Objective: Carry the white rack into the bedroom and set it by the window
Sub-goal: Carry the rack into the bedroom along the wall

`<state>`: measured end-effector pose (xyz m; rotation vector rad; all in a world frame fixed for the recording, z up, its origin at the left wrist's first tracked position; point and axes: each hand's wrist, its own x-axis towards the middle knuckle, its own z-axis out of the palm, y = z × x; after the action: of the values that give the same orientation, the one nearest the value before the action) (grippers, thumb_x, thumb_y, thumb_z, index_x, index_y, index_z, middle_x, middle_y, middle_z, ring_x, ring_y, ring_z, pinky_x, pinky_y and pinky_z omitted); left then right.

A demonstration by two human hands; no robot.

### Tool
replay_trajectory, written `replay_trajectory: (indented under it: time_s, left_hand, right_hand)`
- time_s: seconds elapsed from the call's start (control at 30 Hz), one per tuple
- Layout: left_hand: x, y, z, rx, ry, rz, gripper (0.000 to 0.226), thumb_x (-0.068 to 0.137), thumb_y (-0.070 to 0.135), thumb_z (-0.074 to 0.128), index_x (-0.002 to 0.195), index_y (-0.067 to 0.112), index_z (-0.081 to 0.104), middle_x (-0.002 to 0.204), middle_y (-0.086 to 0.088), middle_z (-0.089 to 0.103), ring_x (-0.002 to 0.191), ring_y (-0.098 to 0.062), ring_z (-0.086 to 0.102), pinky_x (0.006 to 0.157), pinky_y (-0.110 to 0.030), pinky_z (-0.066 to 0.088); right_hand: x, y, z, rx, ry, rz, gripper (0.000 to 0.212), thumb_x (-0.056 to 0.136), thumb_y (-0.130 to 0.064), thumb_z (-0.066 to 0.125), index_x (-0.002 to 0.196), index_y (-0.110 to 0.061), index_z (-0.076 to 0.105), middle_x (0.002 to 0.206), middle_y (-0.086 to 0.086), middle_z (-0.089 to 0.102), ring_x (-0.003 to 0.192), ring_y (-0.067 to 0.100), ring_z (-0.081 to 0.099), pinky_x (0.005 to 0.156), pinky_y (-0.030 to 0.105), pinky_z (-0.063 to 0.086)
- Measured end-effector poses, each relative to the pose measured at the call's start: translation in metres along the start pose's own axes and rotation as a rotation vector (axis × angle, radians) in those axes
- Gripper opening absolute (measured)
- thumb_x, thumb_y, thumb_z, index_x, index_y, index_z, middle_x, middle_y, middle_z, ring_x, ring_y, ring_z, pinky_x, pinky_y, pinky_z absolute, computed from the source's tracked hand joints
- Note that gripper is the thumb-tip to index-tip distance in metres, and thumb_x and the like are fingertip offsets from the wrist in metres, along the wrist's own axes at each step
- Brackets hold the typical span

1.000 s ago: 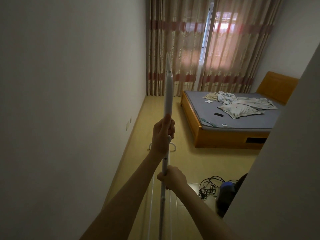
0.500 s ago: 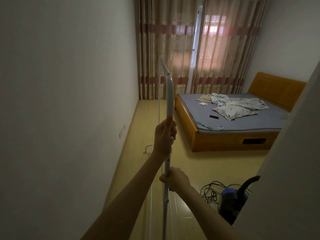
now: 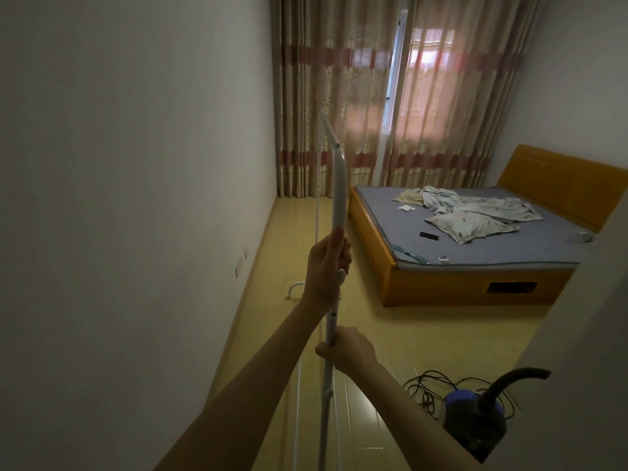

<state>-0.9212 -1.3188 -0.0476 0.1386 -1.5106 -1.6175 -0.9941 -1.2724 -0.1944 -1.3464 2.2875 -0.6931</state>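
The white rack (image 3: 102,195) is a thin tube frame seen edge-on, standing upright in front of me with its curved top near the left wall. My left hand (image 3: 326,270) grips the upright tube high up. Lower on the same tube, my right hand (image 3: 350,348) is closed around it. One white foot of the rack (image 3: 295,287) shows low by the wall. The window (image 3: 394,83) lies at the far end of the bedroom, mostly covered by beige and red curtains (image 3: 339,107).
A wooden bed (image 3: 475,283) with a grey mattress and crumpled bedding fills the right side. A blue vacuum cleaner (image 3: 475,426) with tangled black cable (image 3: 428,385) sits on the floor at lower right. A white wall (image 3: 136,198) runs close on my left. A strip of yellow floor (image 3: 306,212) leads toward the curtains.
The view has advanced into the room and swung left: bed and vacuum now show more fully. Both hands keep the same grip on the rack, whose top has tilted slightly left.
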Motion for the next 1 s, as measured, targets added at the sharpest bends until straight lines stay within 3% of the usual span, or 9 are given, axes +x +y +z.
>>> replay_trajectory:
  time_s: [0.2, 0.57, 1.0]
  left_hand:
    - [0.032, -0.016, -0.004, 0.023, 0.014, 0.009, 0.048, 0.073, 0.064, 0.053, 0.065, 0.017, 0.045, 0.047, 0.009, 0.039, 0.041, -0.004, 0.032, 0.041, -0.017, 0.029]
    - [0.085, -0.046, -0.011, 0.044, 0.065, -0.02, 0.037, 0.097, 0.027, 0.031, 0.064, 0.017, 0.043, 0.048, 0.01, 0.038, 0.041, -0.004, 0.03, 0.04, -0.018, 0.027]
    - [0.154, -0.081, -0.031, 0.038, 0.043, 0.018, 0.035, 0.09, 0.038, 0.038, 0.065, 0.014, 0.043, 0.05, 0.007, 0.037, 0.042, -0.005, 0.032, 0.042, -0.017, 0.03]
  right_hand:
    - [0.04, 0.007, -0.006, -0.017, -0.027, 0.009, 0.016, 0.081, -0.037, 0.065, 0.077, -0.025, 0.054, 0.068, -0.007, 0.058, 0.062, 0.009, 0.061, 0.065, 0.025, 0.054]
    - [0.1, 0.022, -0.014, -0.017, -0.019, -0.014, 0.019, 0.08, -0.039, 0.065, 0.074, -0.028, 0.052, 0.066, -0.009, 0.057, 0.059, 0.005, 0.059, 0.056, 0.021, 0.048]
    - [0.179, 0.026, -0.027, -0.014, -0.019, 0.01, 0.023, 0.081, -0.036, 0.066, 0.069, -0.03, 0.048, 0.066, -0.01, 0.055, 0.056, 0.002, 0.054, 0.052, 0.017, 0.041]
